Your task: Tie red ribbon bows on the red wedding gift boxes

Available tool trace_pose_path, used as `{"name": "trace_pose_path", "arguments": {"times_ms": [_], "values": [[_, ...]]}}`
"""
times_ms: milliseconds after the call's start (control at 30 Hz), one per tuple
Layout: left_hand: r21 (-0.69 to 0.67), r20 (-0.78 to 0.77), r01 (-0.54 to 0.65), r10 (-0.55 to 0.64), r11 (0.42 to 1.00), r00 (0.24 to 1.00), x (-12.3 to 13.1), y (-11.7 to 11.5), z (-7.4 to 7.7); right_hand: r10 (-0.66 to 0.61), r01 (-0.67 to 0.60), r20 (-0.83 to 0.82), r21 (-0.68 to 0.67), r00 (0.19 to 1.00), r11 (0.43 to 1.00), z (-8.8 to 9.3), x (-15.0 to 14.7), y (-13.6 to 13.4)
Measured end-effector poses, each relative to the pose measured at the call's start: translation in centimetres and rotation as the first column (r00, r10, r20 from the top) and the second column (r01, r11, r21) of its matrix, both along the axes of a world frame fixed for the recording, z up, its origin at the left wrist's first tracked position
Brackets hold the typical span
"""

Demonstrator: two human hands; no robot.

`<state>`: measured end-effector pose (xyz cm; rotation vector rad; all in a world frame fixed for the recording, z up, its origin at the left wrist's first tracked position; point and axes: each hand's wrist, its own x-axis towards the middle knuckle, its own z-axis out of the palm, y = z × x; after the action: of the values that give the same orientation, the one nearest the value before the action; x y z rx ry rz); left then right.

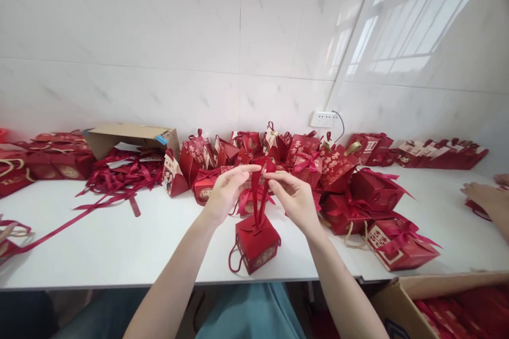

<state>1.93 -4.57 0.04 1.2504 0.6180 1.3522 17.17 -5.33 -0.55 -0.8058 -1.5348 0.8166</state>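
A person's bare hands work above a small red box (256, 246) standing upright near the middle of the worktop's front edge, its looped cord handle (234, 262) hanging to one side. Two strands of red ribbon (255, 196) rise from its folded top; the right hand (292, 196) pinches one between thumb and forefinger, while the fingertips of the left hand (228, 190) meet the other, though whether the thumb closes on it cannot be told. Raised evenly, the hands seem to hold the strands upright and clear of the lid, and the spot by the front edge probably suits the reach of both arms.

Just beyond, bowed boxes (310, 167) crowd toward the back edge, leaving little room behind the hands, which hide part of the cluster. A stack of boxes (358, 204) limits space beside the right forearm, with another bowed box (401, 243) near the front edge. To the left, a carton (131, 131) lies open behind a tangle of loose ribbons (123, 172), likely kept close for easy picking; one strand trails toward the front-left corner. At the right end, a co-worker's hand (481, 196) rests over a red item (477, 210), partly hidden
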Motion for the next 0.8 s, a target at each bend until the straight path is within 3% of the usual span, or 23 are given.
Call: {"name": "trace_pose_path", "arguments": {"times_ms": [133, 200, 233, 300, 333, 367, 400, 433, 500, 567, 633, 667, 800], "values": [[0.003, 0.004, -0.051, 0.051, 0.999, 0.999, -1.5, 0.2, -0.3, 0.014, -0.014, -0.052, 0.0, 0.999, 1.0, -0.2, 1.5, -0.5], [0.012, -0.027, -0.221, 0.222, 0.975, 0.975, -3.6, 0.8, -0.8, 0.103, -0.109, -0.116, -0.047, 0.988, 0.993, -0.7, 3.9, -1.2], [0.028, -0.063, -0.358, 0.359, 0.933, 0.931, -4.8, 1.1, -1.2, 0.166, -0.181, -0.167, -0.079, 0.972, 0.98, -1.0, 5.2, -1.6], [0.122, -0.172, -0.649, 0.66, 0.751, 0.731, -6.8, 1.5, -2.3, 0.245, -0.276, -0.268, -0.082, 0.932, 0.958, -1.8, 7.5, -2.3], [0.157, -0.212, -0.703, 0.719, 0.694, 0.662, -7.4, 1.5, -2.9, 0.233, -0.269, -0.272, -0.103, 0.934, 0.958, -2.2, 8.2, -2.6], [0.188, -0.258, -0.715, 0.736, 0.674, 0.626, -7.6, 1.3, -3.6, 0.2, -0.237, -0.226, -0.146, 0.953, 0.961, -2.7, 8.5, -2.9], [0.196, -0.304, -0.686, 0.708, 0.701, 0.637, -7.4, 0.9, -4.3, 0.154, -0.178, -0.125, -0.21, 0.98, 0.961, -3.2, 8.4, -3.0], [0.194, -0.369, -0.613, 0.636, 0.766, 0.678, -6.9, 0.4, -5.0, 0.114, -0.103, 0.022, -0.275, 0.993, 0.956, -3.8, 8.0, -3.1], [0.199, -0.565, -0.398, 0.436, 0.896, 0.7, -5.4, -0.8, -6.2, 0.078, 0.045, 0.348, -0.332, 0.934, 0.942, -5.0, 6.5, -3.1], [0.197, -0.764, -0.181, 0.267, 0.964, 0.588, -3.8, -1.9, -7.2, 0.054, 0.143, 0.566, -0.298, 0.822, 0.944, -6.3, 5.0, -2.9], [0.189, -0.868, -0.067, 0.198, 0.98, 0.456, -2.9, -2.6, -8.0, 0.037, 0.189, 0.656, -0.27, 0.754, 0.944, -7.5, 4.0, -2.8], [0.184, -0.883, -0.052, 0.188, 0.982, 0.431, -2.8, -2.8, -8.3, 0.035, 0.2, 0.671, -0.27, 0.741, 0.942, -8.1, 3.8, -2.8], [0.128, -0.881, -0.011, 0.119, 0.992, 0.458, -3.2, -2.6, -9.4, 0.06, 0.188, 0.634, -0.318, 0.771, 0.929, -9.3, 3.6, -3.2]]}}
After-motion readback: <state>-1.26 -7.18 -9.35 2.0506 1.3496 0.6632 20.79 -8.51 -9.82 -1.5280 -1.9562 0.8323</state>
